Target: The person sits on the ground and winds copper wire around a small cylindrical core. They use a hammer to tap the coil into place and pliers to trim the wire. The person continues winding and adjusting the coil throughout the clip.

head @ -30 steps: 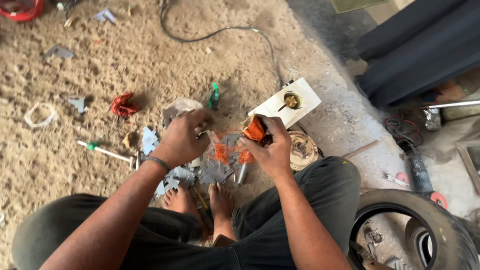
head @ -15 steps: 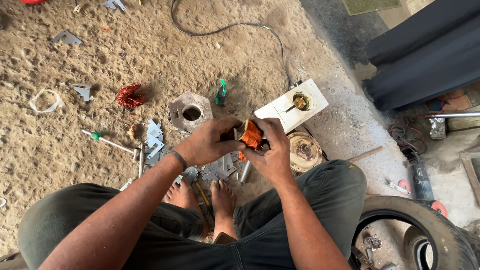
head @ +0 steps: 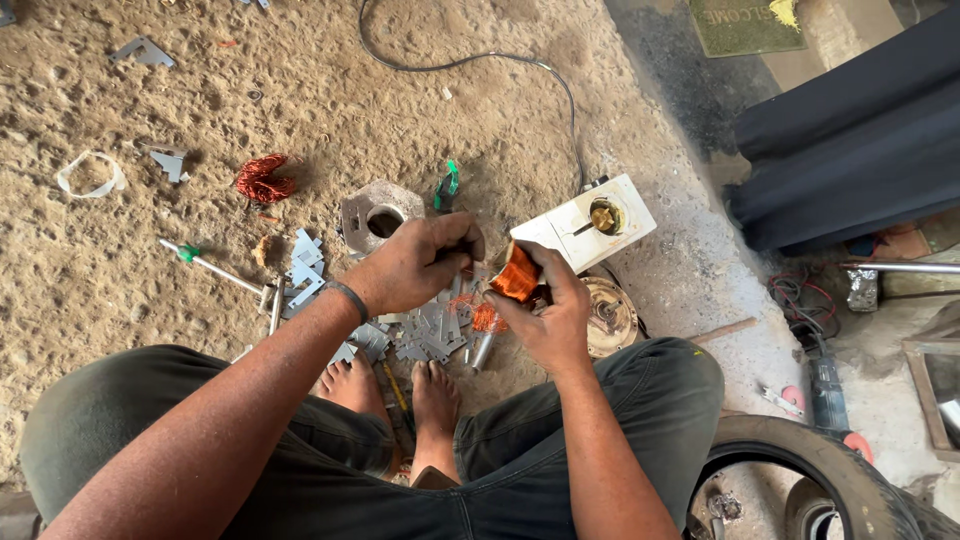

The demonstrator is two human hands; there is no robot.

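Hands meet above a heap of thin metal plates (head: 425,335) on the sandy floor (head: 150,110), seen from the head camera looking straight down. The right hand (head: 545,315) is closed around a copper coil (head: 517,277), an orange-brown bundle of wire held just above the plates and close beside the white box (head: 585,225) with a brass fitting on top. The left hand (head: 420,262), a dark band on its wrist, is pinched shut at the fingertips right against the coil's near edge; what it pinches is too small to tell, though it looks like a plate or a wire end. A second loose tangle of copper wire (head: 483,318) lies under the hands, touching the plates.

Around them: a green-handled screwdriver (head: 210,267) to the left of the heap, a grey metal housing (head: 378,212) with a round hole behind the left hand, a red wire tangle (head: 262,180) farther left, a small green bottle (head: 446,186), a round motor part (head: 608,315) just right of the right hand, a black cable (head: 470,62) running off across the sand, and a tyre (head: 810,470) at the lower right. Bare feet (head: 400,385) rest just below the plates.

To do this well, I judge the right hand should keep the coil steady and close to the body while the left pulls in line with the coil, in small firm tugs, so the fine wire is not kinked or cut on the plate edges.
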